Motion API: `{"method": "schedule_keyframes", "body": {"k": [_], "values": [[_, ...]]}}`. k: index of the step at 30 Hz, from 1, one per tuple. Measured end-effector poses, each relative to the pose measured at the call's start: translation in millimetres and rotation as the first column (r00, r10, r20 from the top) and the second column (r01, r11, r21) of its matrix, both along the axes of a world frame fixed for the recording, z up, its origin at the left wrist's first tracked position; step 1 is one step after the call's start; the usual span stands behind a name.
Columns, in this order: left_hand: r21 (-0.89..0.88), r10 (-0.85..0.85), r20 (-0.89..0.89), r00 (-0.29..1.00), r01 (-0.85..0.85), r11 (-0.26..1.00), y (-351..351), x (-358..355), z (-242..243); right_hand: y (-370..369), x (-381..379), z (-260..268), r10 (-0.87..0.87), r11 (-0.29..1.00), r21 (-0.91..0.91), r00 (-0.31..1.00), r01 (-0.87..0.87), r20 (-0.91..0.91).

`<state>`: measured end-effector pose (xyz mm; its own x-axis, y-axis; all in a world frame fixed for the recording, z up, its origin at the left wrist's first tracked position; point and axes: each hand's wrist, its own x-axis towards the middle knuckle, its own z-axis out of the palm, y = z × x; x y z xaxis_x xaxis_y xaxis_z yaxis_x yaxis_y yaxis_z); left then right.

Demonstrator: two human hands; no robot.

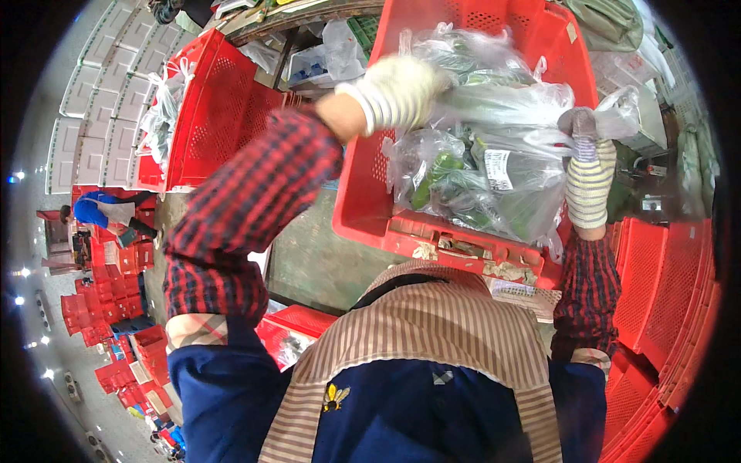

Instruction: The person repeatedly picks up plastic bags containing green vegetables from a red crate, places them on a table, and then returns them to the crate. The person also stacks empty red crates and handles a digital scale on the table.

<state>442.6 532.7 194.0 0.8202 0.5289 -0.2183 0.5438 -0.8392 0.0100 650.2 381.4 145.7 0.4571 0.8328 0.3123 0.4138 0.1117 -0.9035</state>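
A red plastic crate [359, 214] in front of me holds several clear plastic bags of green vegetables [521, 173], some with white labels. My left hand [399, 95], in a striped knit glove, is blurred over the crate's left side beside the upper bags; whether its fingers grip a bag cannot be told. At the crate's right edge, my right hand [587, 168], in a like glove with grey fingertips, has its fingers closed on the gathered plastic of a clear bag [515, 104] that stretches across the load.
Another red crate [214, 116] with tied bags [165, 110] stands at the left, by stacked white foam boxes [95, 116]. Red crates [660, 289] line the right. A person in blue [104, 211] bends among crates far left. A worktable [312, 14] runs behind.
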Motion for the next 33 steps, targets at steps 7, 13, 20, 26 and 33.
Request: {"method": "schedule_keyframes", "body": {"k": [7, 13, 20, 26, 33], "values": [[0.134, -0.168, -0.609, 0.775, 0.31, 0.941, -0.8, -39.8, -137.3, -4.0, 35.6, -27.0, -0.168, 0.985, 0.108, 0.889, 0.134, 0.426], [-0.166, -0.062, 0.466, 0.882, 0.157, 0.974, 32.5, -15.4, -11.7, -4.2, 17.4, -21.3, 0.081, 0.989, 0.146, 0.847, -0.004, -0.525], [-0.018, -0.451, 0.516, 0.728, 0.536, 0.844, -19.0, 74.0, 59.5, 26.6, 8.2, -32.2, -0.139, 0.95, 0.237, 0.403, -0.204, 0.905], [-0.085, -0.047, 0.201, 0.978, 0.065, 0.994, 55.0, 43.9, -17.8, -3.5, 39.6, -50.0, -0.053, 0.998, 0.038, 0.866, 0.04, 0.498], [0.124, 0.072, -0.158, 0.985, -0.053, 0.991, 100.2, 43.1, -101.2, -5.9, 11.1, -21.7, -0.202, 0.965, -0.061, 0.573, 0.256, -0.794]]}}
